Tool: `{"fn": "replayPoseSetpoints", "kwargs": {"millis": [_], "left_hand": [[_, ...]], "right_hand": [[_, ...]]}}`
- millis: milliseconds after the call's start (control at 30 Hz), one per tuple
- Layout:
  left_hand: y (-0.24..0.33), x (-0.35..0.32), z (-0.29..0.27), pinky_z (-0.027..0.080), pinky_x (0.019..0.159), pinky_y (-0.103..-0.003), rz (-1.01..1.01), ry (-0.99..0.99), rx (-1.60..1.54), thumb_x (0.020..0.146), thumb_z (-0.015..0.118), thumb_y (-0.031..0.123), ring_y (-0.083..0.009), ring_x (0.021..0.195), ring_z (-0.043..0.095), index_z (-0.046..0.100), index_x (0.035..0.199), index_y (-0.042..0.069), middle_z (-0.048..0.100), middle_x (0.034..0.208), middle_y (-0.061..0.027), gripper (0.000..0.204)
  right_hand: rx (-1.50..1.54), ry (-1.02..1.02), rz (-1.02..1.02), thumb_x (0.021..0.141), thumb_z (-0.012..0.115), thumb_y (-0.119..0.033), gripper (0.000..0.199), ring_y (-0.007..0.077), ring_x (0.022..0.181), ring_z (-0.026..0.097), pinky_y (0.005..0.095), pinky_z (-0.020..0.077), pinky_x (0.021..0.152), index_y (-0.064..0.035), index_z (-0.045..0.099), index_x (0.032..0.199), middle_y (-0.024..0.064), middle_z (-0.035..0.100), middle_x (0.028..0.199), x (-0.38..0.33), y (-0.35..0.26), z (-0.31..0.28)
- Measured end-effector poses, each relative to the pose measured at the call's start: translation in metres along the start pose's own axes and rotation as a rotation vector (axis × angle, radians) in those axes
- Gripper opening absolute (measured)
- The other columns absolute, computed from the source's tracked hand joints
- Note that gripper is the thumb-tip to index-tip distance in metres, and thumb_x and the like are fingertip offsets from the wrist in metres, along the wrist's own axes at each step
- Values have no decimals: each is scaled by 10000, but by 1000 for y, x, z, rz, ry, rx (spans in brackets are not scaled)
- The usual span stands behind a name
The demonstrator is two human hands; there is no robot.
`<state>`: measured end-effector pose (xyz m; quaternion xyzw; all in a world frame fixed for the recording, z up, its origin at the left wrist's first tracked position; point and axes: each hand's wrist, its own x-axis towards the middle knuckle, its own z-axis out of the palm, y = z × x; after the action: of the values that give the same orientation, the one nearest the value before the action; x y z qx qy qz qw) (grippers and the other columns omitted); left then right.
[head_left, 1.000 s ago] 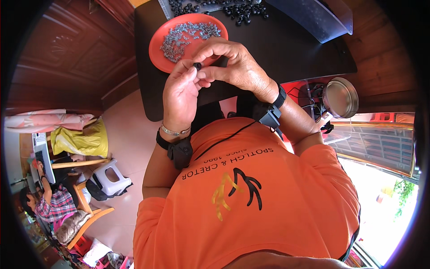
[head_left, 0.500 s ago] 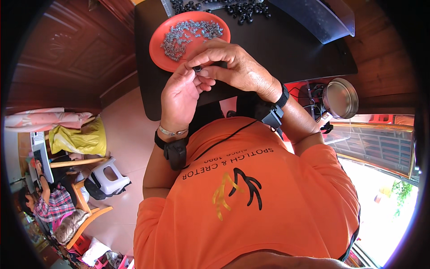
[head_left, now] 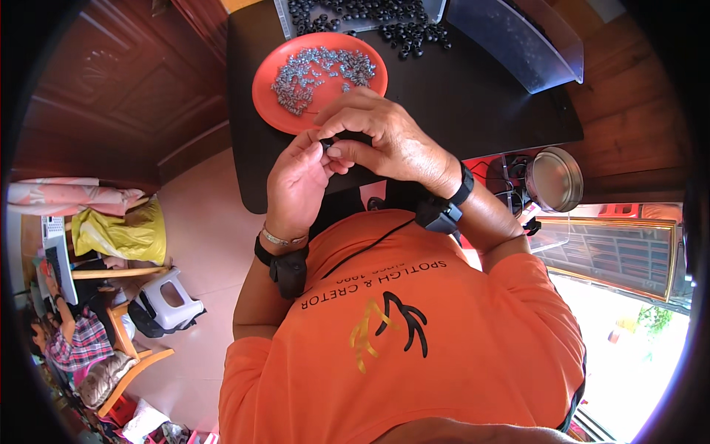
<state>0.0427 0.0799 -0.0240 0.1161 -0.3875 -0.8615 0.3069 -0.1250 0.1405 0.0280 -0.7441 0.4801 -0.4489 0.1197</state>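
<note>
A small black round part [head_left: 326, 143] is pinched between the fingertips of both my hands, just in front of the plate. My left hand [head_left: 297, 181] holds it from the left, palm partly turned up. From the right, my right hand [head_left: 388, 137] closes thumb and forefinger on it. Fingers cover most of the part, so its full shape is hidden. Right behind my hands stands a red-orange plate [head_left: 263, 96] with many tiny silvery metal pieces [head_left: 294, 95], perhaps screws. Farther back, similar black parts [head_left: 414, 38] lie loose on the dark table [head_left: 488, 111].
A clear tray [head_left: 285, 21] of black parts sits at the far edge. A translucent bin [head_left: 510, 41] stands far right. Below the table's right side are a round metal tin [head_left: 555, 180] and cables. At left are a grey stool [head_left: 171, 302] and a seated person [head_left: 78, 342].
The whole view has shifted slightly, with table and plate lower in the picture. Both hands stay together on the black part, whose ring-like opening now shows less.
</note>
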Motion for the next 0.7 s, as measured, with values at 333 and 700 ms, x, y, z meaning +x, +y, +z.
{"fn": "replayPoseSetpoints", "kwargs": {"millis": [333, 700], "left_hand": [[-6, 1, -15, 425, 810, -328, 73, -73, -203, 940, 468, 184, -227, 899, 566, 553, 1009, 29, 569, 951, -85, 189], [-5, -1, -13, 444, 831, -346, 61, -53, -206, 943, 455, 189, -228, 906, 591, 553, 1025, 18, 589, 982, -95, 213]], "right_hand": [[-485, -52, -6, 821, 641, -126, 140, 261, 946, 601, 355, 476, 831, -74, 684, 944, 74, 655, 963, 60, 77, -48], [-692, -203, -155, 781, 615, -76, 171, 269, 950, 575, 357, 483, 831, -106, 681, 936, 51, 633, 954, 76, 104, -28]]}}
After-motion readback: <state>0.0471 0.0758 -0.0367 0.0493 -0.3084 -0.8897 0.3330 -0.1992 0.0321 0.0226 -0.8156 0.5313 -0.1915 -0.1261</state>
